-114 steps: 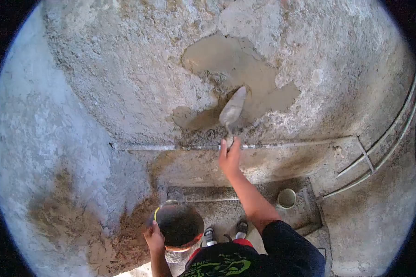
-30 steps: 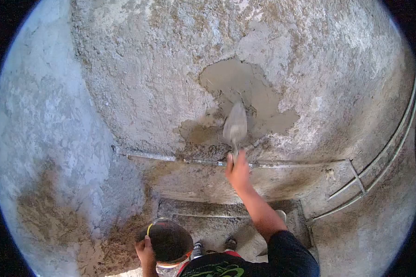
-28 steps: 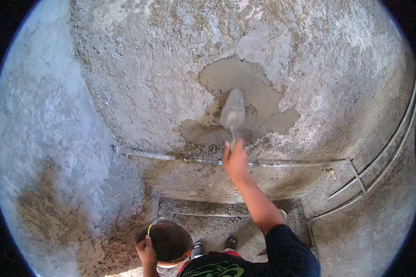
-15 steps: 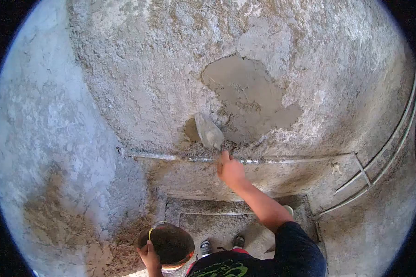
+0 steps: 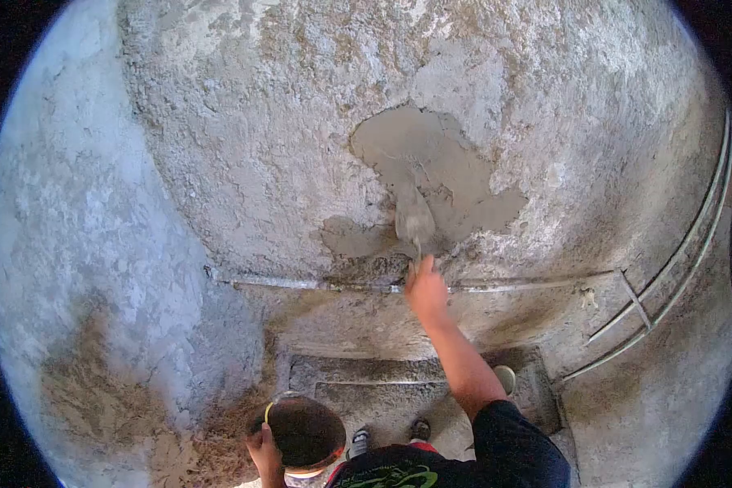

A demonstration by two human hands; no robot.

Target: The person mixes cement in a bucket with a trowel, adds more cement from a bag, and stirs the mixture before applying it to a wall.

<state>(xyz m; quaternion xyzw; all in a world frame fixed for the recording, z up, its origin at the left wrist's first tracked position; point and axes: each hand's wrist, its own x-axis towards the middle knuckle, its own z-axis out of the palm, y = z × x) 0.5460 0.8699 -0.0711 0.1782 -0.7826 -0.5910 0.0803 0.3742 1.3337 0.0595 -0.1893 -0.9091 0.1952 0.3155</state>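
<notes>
My right hand [image 5: 427,291] is closed round the handle of a trowel [image 5: 415,218]. The blade lies against the wall, over the lower part of a darker patch of wet mortar [image 5: 455,167]. A smaller arm of that patch stretches left of the blade. At the lower left, my left hand [image 5: 263,452] grips the rim of a dark bucket [image 5: 307,431] by a yellow strip on its edge. The inside of the bucket is dark, and how much it holds is hard to make out.
A pale pipe [image 5: 529,285] runs along the base of the rough wall [image 5: 244,146]. Two more pipes joined by a crosspiece [image 5: 638,301] curve up at the right. Below is a stepped ledge [image 5: 382,370], with a small round container [image 5: 505,379] near my right arm.
The trowel has moved right, from the left edge of the mortar onto its lower middle, and its tip points more upward. Mortar now spreads wider at the lower left.
</notes>
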